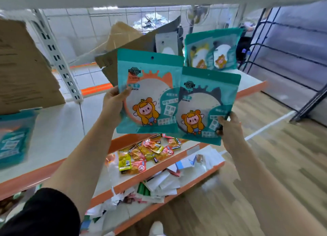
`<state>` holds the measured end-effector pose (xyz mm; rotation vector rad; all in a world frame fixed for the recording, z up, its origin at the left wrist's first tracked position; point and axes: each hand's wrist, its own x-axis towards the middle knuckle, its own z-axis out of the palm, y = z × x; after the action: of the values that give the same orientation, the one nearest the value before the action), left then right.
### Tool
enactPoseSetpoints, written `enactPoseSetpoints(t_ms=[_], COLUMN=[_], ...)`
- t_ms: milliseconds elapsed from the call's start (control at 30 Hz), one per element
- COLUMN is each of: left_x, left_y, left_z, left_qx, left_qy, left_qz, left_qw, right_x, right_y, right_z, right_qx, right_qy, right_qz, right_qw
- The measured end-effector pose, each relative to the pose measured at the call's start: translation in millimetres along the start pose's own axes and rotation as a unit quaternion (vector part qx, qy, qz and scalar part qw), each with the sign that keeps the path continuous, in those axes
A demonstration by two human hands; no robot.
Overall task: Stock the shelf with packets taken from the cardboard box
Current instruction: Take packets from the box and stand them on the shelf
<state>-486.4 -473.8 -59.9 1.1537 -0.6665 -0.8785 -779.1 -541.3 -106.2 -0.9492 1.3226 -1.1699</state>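
My left hand (114,103) pinches the left edge of a teal mirror packet with an orange frame (148,90), held upright above the shelf. My right hand (230,128) grips the lower right corner of a second teal packet with a dark grey frame (207,108), which overlaps the first one's right side. Behind them an open cardboard box (131,46) stands on the white shelf board (58,129). Two more teal packets (212,50) stand upright at the back right of the shelf. Another teal packet (14,138) lies flat at the far left.
A big closed cardboard box (23,67) sits at the left behind a white slotted upright (58,59). Lower orange-edged shelves hold snack sachets (141,154) and white packets (164,181). Wooden floor (265,165) and a black metal rack (292,59) lie to the right.
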Motion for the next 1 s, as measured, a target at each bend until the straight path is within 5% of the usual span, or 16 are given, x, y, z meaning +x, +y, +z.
enactPoseSetpoints(t_ms=[433, 1000], left_x=[112.4, 235.0], left_y=[-48.3, -82.0], left_z=[127.9, 227.6], left_qx=[0.011, 0.016], left_qy=[-0.010, 0.027], left_qz=[-0.014, -0.019], left_qw=[1.000, 0.999], right_x=[128.7, 298.0], right_y=[-26.9, -71.2], right_z=[-53.7, -57.9], right_qx=[-0.002, 0.004], right_qy=[0.061, 0.028], right_qz=[-0.004, -0.011], right_qw=[0.998, 1.000])
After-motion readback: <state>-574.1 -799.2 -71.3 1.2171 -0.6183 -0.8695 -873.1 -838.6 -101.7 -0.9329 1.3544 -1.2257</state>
